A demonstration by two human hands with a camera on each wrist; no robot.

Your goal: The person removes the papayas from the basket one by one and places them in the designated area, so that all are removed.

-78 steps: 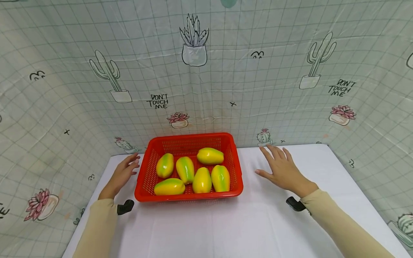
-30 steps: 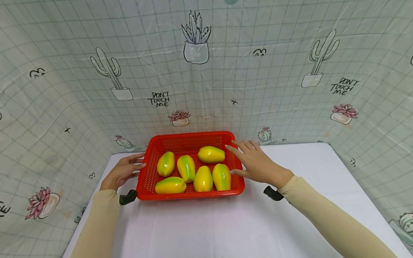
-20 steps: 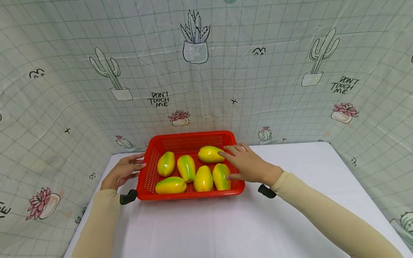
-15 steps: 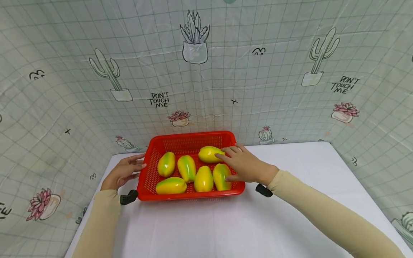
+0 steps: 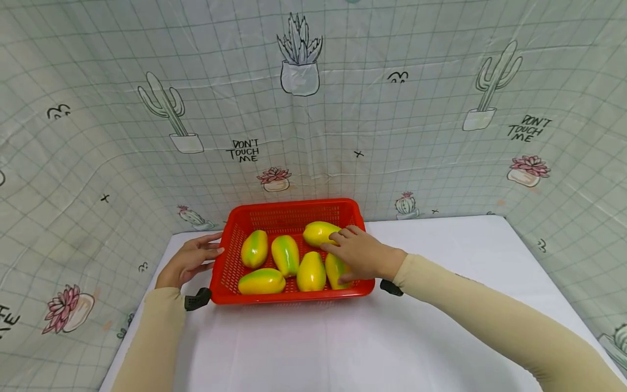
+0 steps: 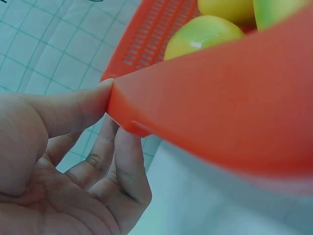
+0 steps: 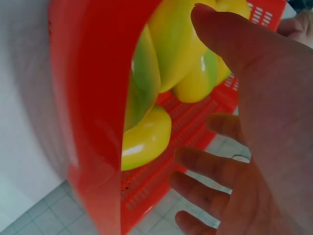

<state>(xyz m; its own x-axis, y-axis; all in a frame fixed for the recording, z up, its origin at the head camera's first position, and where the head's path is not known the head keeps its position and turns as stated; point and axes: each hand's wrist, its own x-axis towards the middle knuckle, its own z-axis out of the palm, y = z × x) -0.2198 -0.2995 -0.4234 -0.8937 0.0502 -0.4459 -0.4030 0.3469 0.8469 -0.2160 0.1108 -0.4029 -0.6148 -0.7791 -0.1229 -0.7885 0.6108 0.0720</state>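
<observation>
Mangoes (image 5: 286, 255) lying in the red basket (image 5: 294, 296), right hand (image 5: 360, 256) reaching in from 3 o'clock with relaxed fingers touching two, left hand (image 5: 188, 261) at 9 o'clock, straight fingers pressing the rim, basket sitting on the white table (image 5: 343, 348).

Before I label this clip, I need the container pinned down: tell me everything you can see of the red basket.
The red basket is a rectangular, glossy tray that looks like plastic, with perforated walls and floor and a smooth rolled rim. It sits flat on the white table near the back curtain. Six yellow-green mango-like fruits lie inside. The left hand touches its left rim with fingertips; the right hand reaches in over the right side.
</observation>
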